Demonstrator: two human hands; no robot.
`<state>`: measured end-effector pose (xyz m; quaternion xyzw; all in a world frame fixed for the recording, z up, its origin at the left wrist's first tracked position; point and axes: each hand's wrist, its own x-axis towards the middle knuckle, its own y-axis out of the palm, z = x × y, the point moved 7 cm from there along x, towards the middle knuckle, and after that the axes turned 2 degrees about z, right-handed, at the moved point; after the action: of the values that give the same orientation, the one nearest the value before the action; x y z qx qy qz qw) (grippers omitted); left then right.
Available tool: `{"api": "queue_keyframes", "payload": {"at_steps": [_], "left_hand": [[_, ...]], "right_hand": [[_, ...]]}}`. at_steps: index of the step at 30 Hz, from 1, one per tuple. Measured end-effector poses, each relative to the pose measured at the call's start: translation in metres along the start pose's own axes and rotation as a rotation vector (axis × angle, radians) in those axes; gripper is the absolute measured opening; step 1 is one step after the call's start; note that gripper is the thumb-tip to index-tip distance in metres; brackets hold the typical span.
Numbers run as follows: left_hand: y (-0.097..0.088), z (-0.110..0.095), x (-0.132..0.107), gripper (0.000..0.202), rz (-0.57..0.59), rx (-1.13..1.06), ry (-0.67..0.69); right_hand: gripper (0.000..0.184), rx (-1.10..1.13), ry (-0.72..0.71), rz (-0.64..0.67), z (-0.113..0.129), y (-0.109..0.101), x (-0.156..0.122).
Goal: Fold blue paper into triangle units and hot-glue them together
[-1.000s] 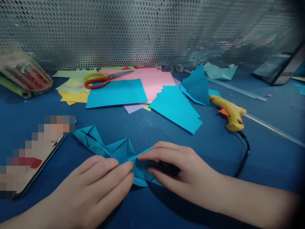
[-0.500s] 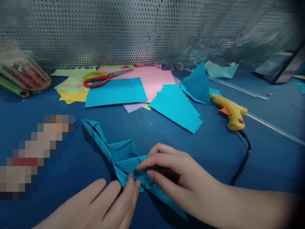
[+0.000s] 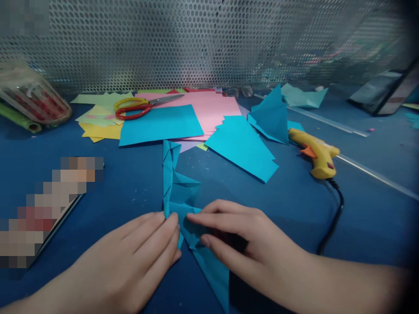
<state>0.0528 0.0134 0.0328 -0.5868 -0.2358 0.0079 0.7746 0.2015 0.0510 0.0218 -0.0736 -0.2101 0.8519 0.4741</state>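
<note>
A folded piece of blue paper (image 3: 185, 194) lies on the table between my hands, with a narrow creased strip pointing away from me and a pointed end running towards me at the right. My left hand (image 3: 144, 253) has its fingers pressed together on the paper's left edge, and the thumb is mostly hidden. From the other side my right hand (image 3: 238, 235) holds the folds, index finger on top and thumb lower down. Its remaining fingers are curled, and the folds beneath them are out of sight.
Coloured paper sheets (image 3: 216, 111) lie at the back, with red-and-yellow scissors (image 3: 132, 109) on top. A yellow glue gun (image 3: 319, 152) with a black cable rests at the right. On the left are a plastic jar (image 3: 36, 93) and a partly pixelated flat object (image 3: 59, 209). A perforated metal panel (image 3: 163, 43) stands behind.
The paper's narrow strip has swung from the upper left to point nearly straight away from me. My left hand has shifted up along the paper; my right hand has barely moved.
</note>
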Motion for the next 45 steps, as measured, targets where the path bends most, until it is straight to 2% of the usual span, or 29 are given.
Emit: {"api": "queue_keyframes", "payload": {"at_steps": [2, 4, 7, 9, 11, 13, 17, 27, 35, 41, 45], "left_hand": [[-0.001, 0.004, 0.000, 0.032, -0.018, -0.001, -0.044], [0.003, 0.007, -0.005, 0.032, 0.019, -0.007, -0.114], [0.009, 0.005, -0.013, 0.041, 0.068, -0.016, -0.112], [0.007, 0.006, -0.013, 0.045, 0.037, 0.001, -0.127], [0.001, 0.008, -0.008, 0.044, -0.009, 0.014, -0.123], [-0.004, 0.005, -0.001, 0.043, -0.028, 0.008, -0.053], [-0.007, 0.006, 0.006, 0.046, -0.038, -0.007, -0.117], [0.004, -0.001, -0.009, 0.044, 0.052, -0.001, -0.051], [0.012, -0.004, -0.022, 0.051, 0.008, -0.045, -0.110], [0.005, -0.001, -0.008, 0.048, 0.049, -0.007, -0.079], [0.002, 0.001, 0.000, 0.051, 0.085, 0.022, -0.105]], "right_hand": [[0.032, -0.016, -0.002, 0.020, 0.000, 0.001, 0.000], [0.032, -0.019, 0.020, 0.024, -0.002, 0.001, 0.000], [0.032, 0.008, 0.077, 0.018, -0.006, 0.002, 0.001], [0.031, 0.019, 0.099, 0.030, -0.007, 0.004, 0.002], [0.029, 0.009, 0.092, 0.045, -0.006, 0.005, 0.002], [0.027, -0.017, 0.071, 0.055, -0.004, 0.005, 0.001], [0.026, -0.066, 0.054, 0.074, -0.004, 0.005, -0.001], [0.023, -0.042, 0.133, 0.076, -0.007, 0.009, 0.001], [0.031, -0.032, 0.096, 0.004, -0.007, 0.008, -0.001], [0.030, -0.043, 0.092, 0.005, -0.006, 0.007, 0.002], [0.027, -0.054, 0.113, 0.016, -0.007, 0.007, 0.002]]}}
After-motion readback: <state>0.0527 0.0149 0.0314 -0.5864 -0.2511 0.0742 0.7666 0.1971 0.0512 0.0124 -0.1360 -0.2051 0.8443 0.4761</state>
